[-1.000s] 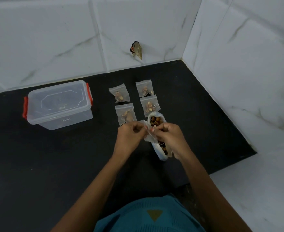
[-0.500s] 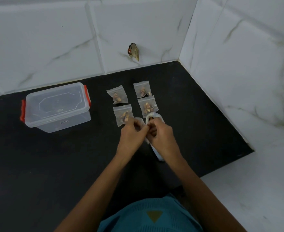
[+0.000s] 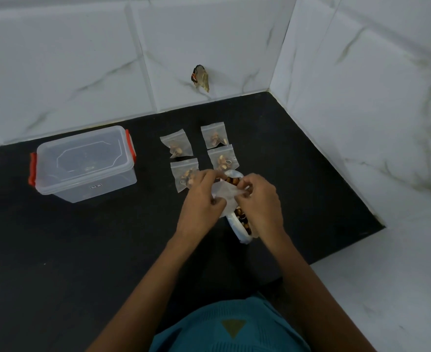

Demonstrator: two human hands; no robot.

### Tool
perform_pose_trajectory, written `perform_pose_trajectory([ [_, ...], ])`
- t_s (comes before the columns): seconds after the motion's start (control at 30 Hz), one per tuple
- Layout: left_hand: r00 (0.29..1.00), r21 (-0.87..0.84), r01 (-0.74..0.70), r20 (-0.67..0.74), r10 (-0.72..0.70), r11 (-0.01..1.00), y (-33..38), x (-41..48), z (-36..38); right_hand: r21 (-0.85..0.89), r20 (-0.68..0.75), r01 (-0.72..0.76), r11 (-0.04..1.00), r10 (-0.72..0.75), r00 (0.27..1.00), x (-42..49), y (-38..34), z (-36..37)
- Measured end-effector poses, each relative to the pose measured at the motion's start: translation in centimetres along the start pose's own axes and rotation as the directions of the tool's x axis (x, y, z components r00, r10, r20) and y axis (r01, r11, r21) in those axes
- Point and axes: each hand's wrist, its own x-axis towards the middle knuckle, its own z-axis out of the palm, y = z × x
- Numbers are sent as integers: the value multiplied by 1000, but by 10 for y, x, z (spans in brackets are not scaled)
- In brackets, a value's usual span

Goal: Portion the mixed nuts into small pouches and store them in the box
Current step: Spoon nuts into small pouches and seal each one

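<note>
Both hands hold a small clear pouch (image 3: 225, 193) above a white bowl of mixed nuts (image 3: 237, 224). My left hand (image 3: 201, 196) pinches the pouch's left side. On its right edge my right hand (image 3: 260, 199) pinches it too. The pouch looks empty. Several filled pouches lie on the black counter just beyond the bowl, among them a back-left pouch (image 3: 176, 146), a back-right pouch (image 3: 214, 135) and a pouch (image 3: 223, 160) right behind the bowl. A clear plastic box (image 3: 82, 162) with red clips and its lid on stands to the left.
The black counter (image 3: 82, 250) ends at white marble tile walls behind and on the right. A small dark object (image 3: 200, 78) sticks out of the back wall. My teal garment (image 3: 229, 326) fills the bottom of the view.
The hands have drawn slightly apart with the pouch spread flat between them, uncovering the nuts in the bowl. The filled pouches and the box lie as before.
</note>
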Motion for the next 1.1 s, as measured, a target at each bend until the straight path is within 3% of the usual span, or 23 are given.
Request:
perform_pose_trajectory([
  [0.07,996,-26,-81,24,82,996,-6,3,-3,141,76,-58,988,48,996,3,-1,-8],
  [0.2,984,-206,-4,174,41,978,-13,3,-12,243,175,-109,964,67,982,4,-3,-19],
  [0.3,965,-183,-1,258,49,983,-17,3,-8,268,186,-134,954,85,979,3,-4,-18],
  [0.37,969,-94,-66,232,86,993,-19,1,2,256,201,-131,958,80,976,2,-6,-17],
  [0.5,978,63,-207,15,206,976,-32,2,23,234,278,-165,958,97,956,1,-10,-17],
  [0.63,917,221,-388,-9,399,895,-49,7,22,210,429,-268,940,157,889,2,-11,-28],
  [0.7,899,214,-427,1,437,879,-50,8,16,232,477,-311,922,170,862,4,-11,-35],
  [0.87,944,78,-328,-17,330,942,-49,8,15,365,394,-339,867,186,900,5,-12,-36],
  [0.97,976,125,-217,25,215,968,-52,7,23,296,264,-234,926,156,952,3,-10,-28],
  [1.1,973,165,-228,18,229,960,-35,-3,34,197,125,-112,974,88,988,-2,-12,-16],
])
